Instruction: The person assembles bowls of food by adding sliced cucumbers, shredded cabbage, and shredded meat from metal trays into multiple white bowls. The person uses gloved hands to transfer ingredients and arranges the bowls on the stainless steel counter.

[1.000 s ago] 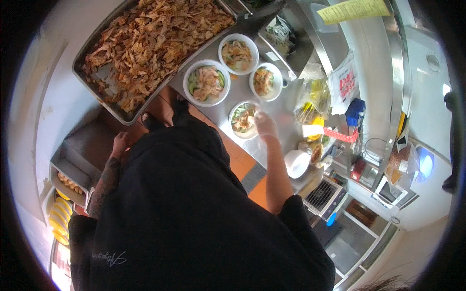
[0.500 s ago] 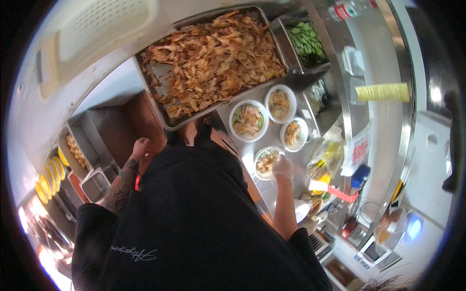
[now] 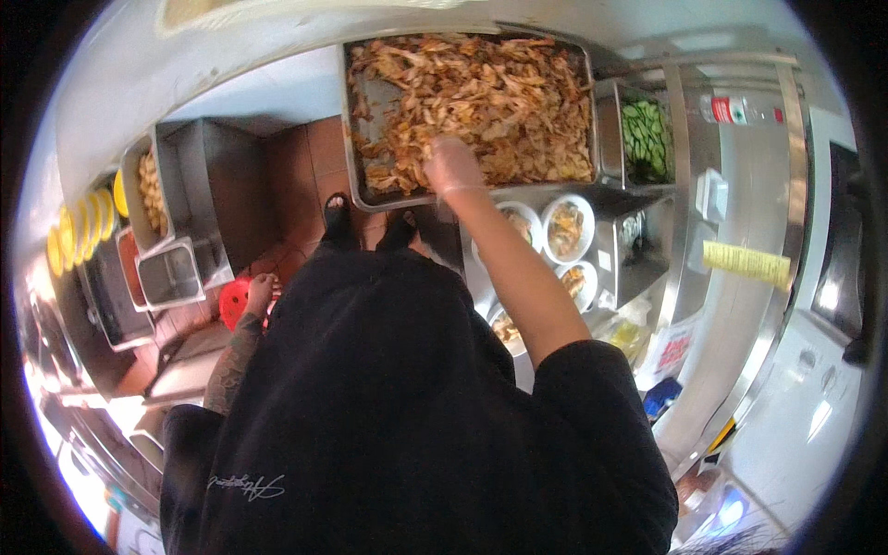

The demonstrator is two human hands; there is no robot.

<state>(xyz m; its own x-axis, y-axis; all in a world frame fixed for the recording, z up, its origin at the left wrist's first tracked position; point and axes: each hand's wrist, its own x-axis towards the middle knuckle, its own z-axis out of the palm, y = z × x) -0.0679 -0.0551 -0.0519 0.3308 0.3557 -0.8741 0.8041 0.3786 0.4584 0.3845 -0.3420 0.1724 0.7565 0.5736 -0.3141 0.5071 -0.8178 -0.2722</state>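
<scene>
My right hand [image 3: 453, 168], in a clear glove, reaches over the near edge of a large metal tray [image 3: 357, 190]. Its fingers are bunched down against the shredded cooked meat [image 3: 499, 102], and the fingertips are hidden. My left hand [image 3: 263, 289] hangs low at my side with nothing seen in it, its fingers loosely apart. It is nearest to a red round object [image 3: 233, 305]. Beneath my right forearm stand several white bowls, one of them a bowl [image 3: 568, 229] with food in it; the forearm partly covers others.
A metal pan of sliced cucumber [image 3: 646, 139] sits right of the tray. Metal pans [image 3: 172, 276] stand at the left, near a row of yellow rounds [image 3: 83, 231]. A plastic bottle [image 3: 740, 111] and a yellow paper slip [image 3: 747, 263] are on the right-hand shelf.
My right hand has left the lower bowl and moved up and left onto the meat in the tray. The view has shifted, and more of the red round object shows beside my left hand.
</scene>
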